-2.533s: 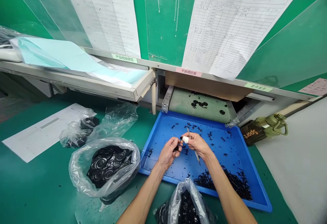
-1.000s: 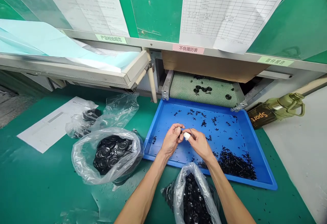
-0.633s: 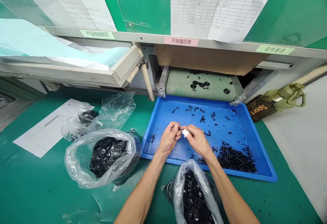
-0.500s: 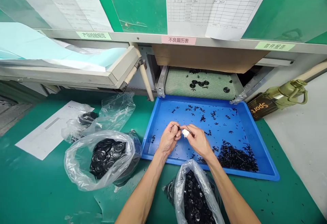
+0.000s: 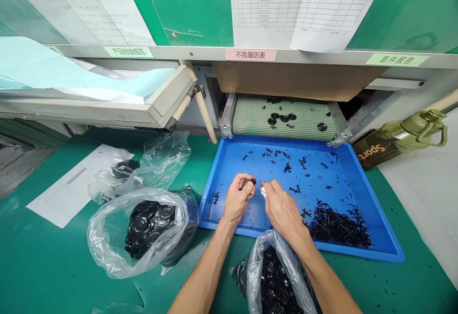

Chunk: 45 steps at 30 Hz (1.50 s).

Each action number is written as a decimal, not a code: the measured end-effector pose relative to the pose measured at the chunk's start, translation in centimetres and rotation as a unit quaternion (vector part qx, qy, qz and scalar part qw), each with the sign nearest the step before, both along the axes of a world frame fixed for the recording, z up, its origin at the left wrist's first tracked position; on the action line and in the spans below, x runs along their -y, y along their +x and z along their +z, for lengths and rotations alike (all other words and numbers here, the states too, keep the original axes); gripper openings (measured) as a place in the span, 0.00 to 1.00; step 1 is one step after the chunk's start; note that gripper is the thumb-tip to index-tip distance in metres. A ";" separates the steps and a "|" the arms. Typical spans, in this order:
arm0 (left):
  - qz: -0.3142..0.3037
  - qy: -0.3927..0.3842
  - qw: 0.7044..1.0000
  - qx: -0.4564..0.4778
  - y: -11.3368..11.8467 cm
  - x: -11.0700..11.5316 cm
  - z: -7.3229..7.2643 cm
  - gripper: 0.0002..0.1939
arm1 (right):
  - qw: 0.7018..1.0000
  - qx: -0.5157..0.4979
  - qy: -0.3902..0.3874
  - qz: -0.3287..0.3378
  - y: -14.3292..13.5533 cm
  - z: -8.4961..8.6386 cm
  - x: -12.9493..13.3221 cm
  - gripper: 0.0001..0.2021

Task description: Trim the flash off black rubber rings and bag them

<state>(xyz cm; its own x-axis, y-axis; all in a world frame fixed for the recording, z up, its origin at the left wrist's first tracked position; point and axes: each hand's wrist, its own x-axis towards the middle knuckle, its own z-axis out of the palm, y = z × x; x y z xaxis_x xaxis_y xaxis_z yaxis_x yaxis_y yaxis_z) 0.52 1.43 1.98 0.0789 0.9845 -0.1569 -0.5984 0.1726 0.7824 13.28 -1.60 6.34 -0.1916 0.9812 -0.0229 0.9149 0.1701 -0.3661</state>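
Over the blue tray (image 5: 361, 252), my left hand (image 5: 239, 198) is closed on a small black part (image 5: 253, 181). My right hand (image 5: 282, 206) is beside it, a small gap between them, its fingers pinched together; a white wrap shows near the thumb, and what the fingers hold is too small to make out. Small black scraps (image 5: 338, 225) lie heaped in the tray's right front corner, with more scattered behind. An open plastic bag of black parts (image 5: 277, 280) stands below my hands. Another open bag holds black round parts (image 5: 152, 223) at the left.
A green mesh belt (image 5: 250, 120) with several black round parts ends at the tray's back edge. A white paper (image 5: 64, 194) and a crumpled clear bag (image 5: 166, 159) lie at the left. An olive bottle (image 5: 397, 137) leans at the right. A grey shelf (image 5: 125, 111) juts out at the upper left.
My hands have moved apart; before, they met at the part. The right hand has turned palm-down, and the black part now shows at my left fingertips. The view has shifted slightly.
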 end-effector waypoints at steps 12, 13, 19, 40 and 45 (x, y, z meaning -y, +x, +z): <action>0.008 0.036 0.997 -0.072 0.1 0.3 -0.8 0.14 | 0.988 0.151 0.009 -0.028 -0.8 -0.6 -0.5 0.10; 0.009 0.039 0.997 -0.072 0.1 0.3 -0.8 0.14 | 0.987 0.158 0.011 -0.030 -0.9 -0.4 -0.5 0.09; 0.027 0.046 0.994 -0.099 0.1 0.3 -0.8 0.13 | 0.984 0.173 -0.009 -0.051 -1.4 0.1 -0.4 0.09; -0.013 0.062 0.998 -0.030 0.5 0.2 -0.2 0.11 | 0.887 -0.450 -0.024 -0.104 0.7 -1.7 -1.7 0.10; -0.064 0.013 0.998 0.004 0.6 0.1 -0.1 0.13 | 0.866 -0.489 -0.067 -0.081 1.1 -1.0 -1.5 0.13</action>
<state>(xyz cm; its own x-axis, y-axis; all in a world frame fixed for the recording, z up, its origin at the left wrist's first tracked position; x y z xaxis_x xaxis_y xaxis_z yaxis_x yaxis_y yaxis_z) 1.12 1.37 1.84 0.2058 0.9699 -0.1300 -0.5782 0.2277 0.7835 14.37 -0.11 5.30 -0.0445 0.9981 -0.0428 0.1633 -0.0350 -0.9860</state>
